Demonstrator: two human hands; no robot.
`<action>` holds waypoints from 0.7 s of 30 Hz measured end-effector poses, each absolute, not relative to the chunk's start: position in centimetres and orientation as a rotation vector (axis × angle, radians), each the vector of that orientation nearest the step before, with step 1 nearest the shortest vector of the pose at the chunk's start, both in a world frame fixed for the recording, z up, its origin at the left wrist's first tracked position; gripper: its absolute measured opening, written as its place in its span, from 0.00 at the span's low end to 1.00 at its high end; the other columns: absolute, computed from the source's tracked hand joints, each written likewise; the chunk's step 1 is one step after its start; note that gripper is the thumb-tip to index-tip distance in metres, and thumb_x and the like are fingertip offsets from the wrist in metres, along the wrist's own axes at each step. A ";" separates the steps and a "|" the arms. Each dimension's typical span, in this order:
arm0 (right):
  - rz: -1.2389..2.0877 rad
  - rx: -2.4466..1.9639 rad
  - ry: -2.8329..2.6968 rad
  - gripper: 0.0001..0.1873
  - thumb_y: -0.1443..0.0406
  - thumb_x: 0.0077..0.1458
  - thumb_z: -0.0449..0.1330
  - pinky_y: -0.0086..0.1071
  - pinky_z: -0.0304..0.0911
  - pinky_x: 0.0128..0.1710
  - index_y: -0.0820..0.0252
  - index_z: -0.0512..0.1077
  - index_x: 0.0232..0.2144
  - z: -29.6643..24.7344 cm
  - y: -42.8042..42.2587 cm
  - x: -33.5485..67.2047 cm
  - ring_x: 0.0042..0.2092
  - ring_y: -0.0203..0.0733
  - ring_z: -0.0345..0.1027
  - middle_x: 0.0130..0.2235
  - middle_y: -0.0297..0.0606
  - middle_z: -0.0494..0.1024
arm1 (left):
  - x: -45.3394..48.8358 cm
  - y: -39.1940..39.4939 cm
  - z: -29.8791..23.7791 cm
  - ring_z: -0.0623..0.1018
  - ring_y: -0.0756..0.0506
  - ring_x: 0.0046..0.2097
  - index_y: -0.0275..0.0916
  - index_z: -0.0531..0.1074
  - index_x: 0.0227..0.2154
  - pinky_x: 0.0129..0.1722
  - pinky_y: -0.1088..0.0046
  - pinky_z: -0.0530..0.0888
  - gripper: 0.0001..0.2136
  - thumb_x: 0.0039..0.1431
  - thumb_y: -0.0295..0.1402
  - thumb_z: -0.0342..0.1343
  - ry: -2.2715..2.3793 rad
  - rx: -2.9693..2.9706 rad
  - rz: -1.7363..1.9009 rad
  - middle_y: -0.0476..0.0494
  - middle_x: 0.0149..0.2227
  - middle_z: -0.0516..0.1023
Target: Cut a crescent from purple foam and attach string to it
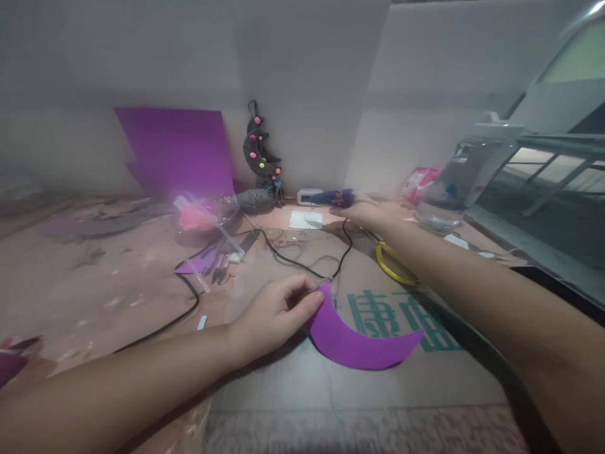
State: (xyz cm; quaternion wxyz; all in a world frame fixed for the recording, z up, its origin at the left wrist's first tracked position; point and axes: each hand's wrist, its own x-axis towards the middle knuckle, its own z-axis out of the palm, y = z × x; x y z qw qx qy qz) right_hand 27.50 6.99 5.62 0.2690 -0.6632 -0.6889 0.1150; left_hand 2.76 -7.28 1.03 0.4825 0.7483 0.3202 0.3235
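Observation:
My left hand (278, 312) pinches the upper tip of a purple crescent-moon cutout (363, 350) between thumb and fingers. The crescent rests over a cardboard sheet (283, 391) with green printed characters, its other tip pointing right. At the back of the table my right hand (363, 211), blurred, is closed around the handle end of a blue glue gun (338, 198). A small red light shows on the gun, and its nozzle points left. A black cord (347, 243) runs down from it toward the crescent.
Yellow-handled scissors (394, 268) lie under my right forearm. A clear plastic jug (466, 176) stands back right. Purple sheets (179, 148) and a dark crescent ornament with coloured balls (258, 151) are by the wall. Clear glue sticks (227, 233) and yarn (255, 199) lie left of centre.

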 end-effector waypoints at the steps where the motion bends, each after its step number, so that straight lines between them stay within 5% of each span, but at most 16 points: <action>1: 0.327 -1.796 -1.876 0.19 0.55 0.54 0.66 0.33 0.68 0.36 0.66 0.80 0.40 5.2 7.6 27.5 0.34 0.46 0.75 0.30 0.42 0.81 | 2.8 -7.2 1.0 0.66 0.53 0.27 0.38 0.66 0.29 0.26 0.77 0.63 0.12 0.66 0.38 0.52 0.794 1.811 0.793 0.52 0.27 0.66; 7: 0.393 -1.768 -2.095 0.16 0.59 0.57 0.64 0.29 0.68 0.40 0.62 0.79 0.45 4.0 9.7 27.6 0.40 0.42 0.76 0.43 0.41 0.83 | 2.8 -6.1 0.7 0.65 0.53 0.27 0.38 0.68 0.32 0.25 0.77 0.62 0.11 0.65 0.40 0.53 0.898 1.669 0.877 0.53 0.28 0.67; 13: 0.130 -1.940 -2.182 0.30 0.48 0.59 0.60 0.37 0.66 0.45 0.64 0.75 0.53 4.4 8.9 28.0 0.49 0.56 0.75 0.51 0.53 0.80 | 2.9 -5.7 0.6 0.69 0.52 0.29 0.38 0.69 0.34 0.27 0.77 0.66 0.08 0.63 0.38 0.55 0.906 1.642 0.866 0.52 0.30 0.70; 21: -0.208 -2.055 -2.271 0.21 0.55 0.61 0.56 0.39 0.62 0.41 0.65 0.77 0.45 6.5 4.0 29.7 0.45 0.58 0.74 0.46 0.56 0.81 | 3.0 -5.9 0.5 0.66 0.54 0.24 0.38 0.66 0.35 0.23 0.78 0.63 0.08 0.64 0.38 0.54 0.835 1.541 0.828 0.56 0.23 0.67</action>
